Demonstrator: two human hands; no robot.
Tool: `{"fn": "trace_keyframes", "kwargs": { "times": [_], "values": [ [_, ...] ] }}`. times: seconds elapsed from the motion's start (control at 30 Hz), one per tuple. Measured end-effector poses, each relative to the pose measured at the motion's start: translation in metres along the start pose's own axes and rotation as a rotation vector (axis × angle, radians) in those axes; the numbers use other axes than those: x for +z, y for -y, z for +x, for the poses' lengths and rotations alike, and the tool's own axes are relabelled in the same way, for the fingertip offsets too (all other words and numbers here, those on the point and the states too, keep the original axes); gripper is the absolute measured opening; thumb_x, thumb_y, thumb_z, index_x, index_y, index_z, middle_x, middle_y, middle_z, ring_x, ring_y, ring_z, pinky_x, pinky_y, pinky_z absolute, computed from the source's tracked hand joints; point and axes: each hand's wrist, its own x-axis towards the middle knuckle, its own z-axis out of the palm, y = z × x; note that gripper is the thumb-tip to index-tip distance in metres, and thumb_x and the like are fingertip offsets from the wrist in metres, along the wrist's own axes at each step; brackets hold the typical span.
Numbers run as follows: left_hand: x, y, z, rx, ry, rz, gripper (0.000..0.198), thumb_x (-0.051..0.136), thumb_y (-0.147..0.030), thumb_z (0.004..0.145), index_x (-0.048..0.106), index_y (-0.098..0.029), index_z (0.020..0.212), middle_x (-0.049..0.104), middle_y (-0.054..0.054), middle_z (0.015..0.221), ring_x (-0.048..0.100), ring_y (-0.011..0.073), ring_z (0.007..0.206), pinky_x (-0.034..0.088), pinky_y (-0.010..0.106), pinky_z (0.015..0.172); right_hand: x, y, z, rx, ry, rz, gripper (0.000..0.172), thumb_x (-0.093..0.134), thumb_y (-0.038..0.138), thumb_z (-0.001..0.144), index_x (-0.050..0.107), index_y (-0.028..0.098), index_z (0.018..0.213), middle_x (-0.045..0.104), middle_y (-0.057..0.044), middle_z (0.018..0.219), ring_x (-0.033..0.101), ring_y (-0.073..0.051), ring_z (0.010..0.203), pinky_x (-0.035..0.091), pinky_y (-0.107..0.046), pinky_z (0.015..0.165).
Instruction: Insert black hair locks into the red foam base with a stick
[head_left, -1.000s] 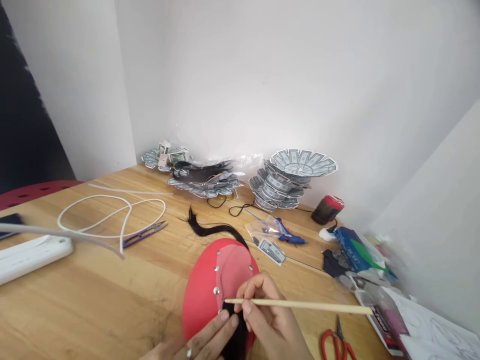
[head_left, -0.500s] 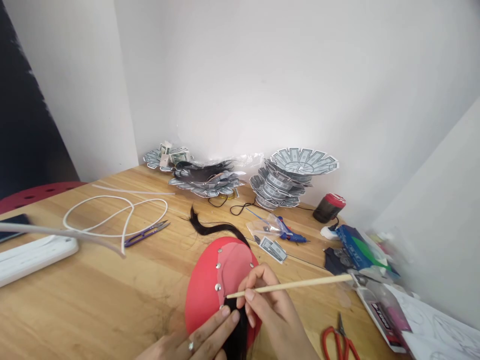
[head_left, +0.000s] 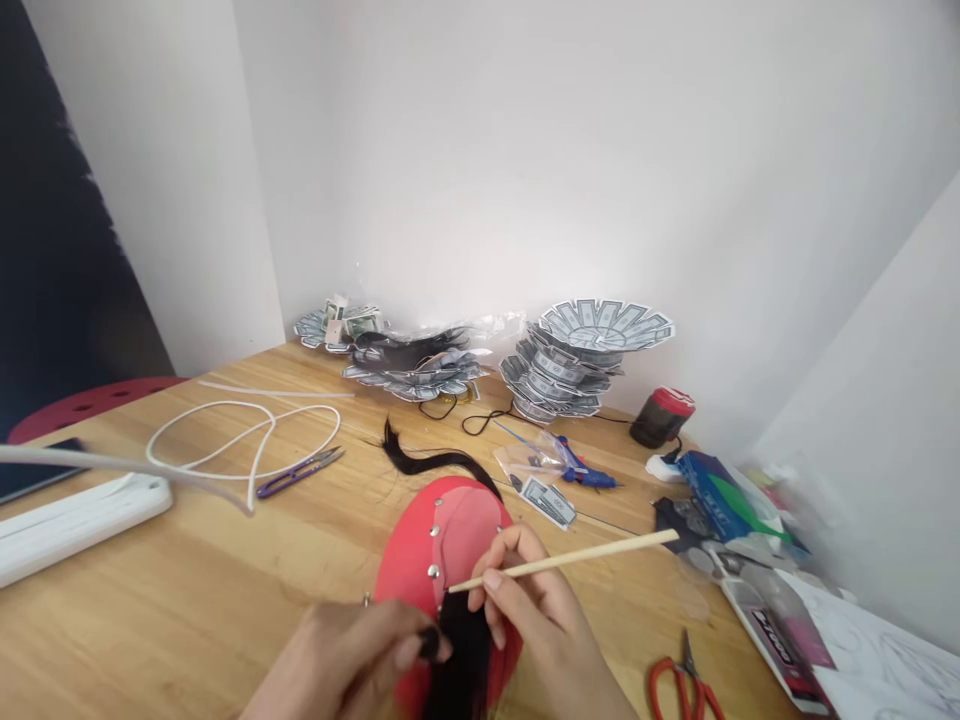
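Observation:
A red rounded form studded with silver pins rests on the wooden table near the front edge. A lock of black hair lies down its near side, and another strand curls out behind it. My right hand pinches a thin wooden stick whose tip touches the hair at the pinned seam. My left hand is curled, its fingertips pinching the black hair beside the stick's tip.
Purple thread snips and a white cord loop lie left. Stacks of folded banknote fans stand at the wall. A blue glue gun, a red-lidded jar and red scissors are to the right.
My left hand has gone from flat fingers pressing the hair to a curled pinch on it. The stick's far end has tilted upward and the view has shifted slightly.

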Motion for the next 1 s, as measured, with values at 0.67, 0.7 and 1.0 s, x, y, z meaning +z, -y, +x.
{"fn": "trace_keyframes", "kwargs": {
  "times": [0.67, 0.7, 1.0],
  "values": [
    [-0.004, 0.001, 0.029, -0.358, 0.318, 0.191, 0.035, 0.038, -0.023, 0.1, 0.072, -0.023, 0.094, 0.075, 0.003, 0.077, 0.069, 0.0188, 0.069, 0.043, 0.024, 0.063, 0.003, -0.003, 0.004, -0.048, -0.027, 0.052, 0.042, 0.066, 0.059, 0.09, 0.056, 0.02, 0.082, 0.061, 0.003, 0.072, 0.051, -0.011, 0.058, 0.042, -0.024, 0.056],
    [-0.004, 0.0, 0.03, -0.341, 0.328, 0.223, 0.035, 0.039, -0.021, 0.1, 0.073, -0.023, 0.092, 0.075, 0.002, 0.075, 0.069, 0.0182, 0.066, 0.042, 0.024, 0.06, 0.004, -0.003, 0.004, -0.046, -0.03, 0.059, 0.043, 0.067, 0.061, 0.088, 0.055, 0.02, 0.081, 0.061, 0.003, 0.071, 0.051, -0.01, 0.058, 0.041, -0.023, 0.055],
    [-0.008, -0.008, 0.037, -0.174, 0.413, 0.469, 0.027, 0.043, -0.01, 0.093, 0.066, -0.021, 0.085, 0.076, 0.004, 0.07, 0.071, 0.0235, 0.056, 0.027, 0.031, 0.049, 0.005, -0.002, 0.006, -0.043, -0.057, 0.038, 0.052, 0.066, 0.07, 0.084, 0.053, 0.02, 0.079, 0.061, 0.003, 0.067, 0.05, -0.009, 0.053, 0.04, -0.022, 0.051]
  ]
}}
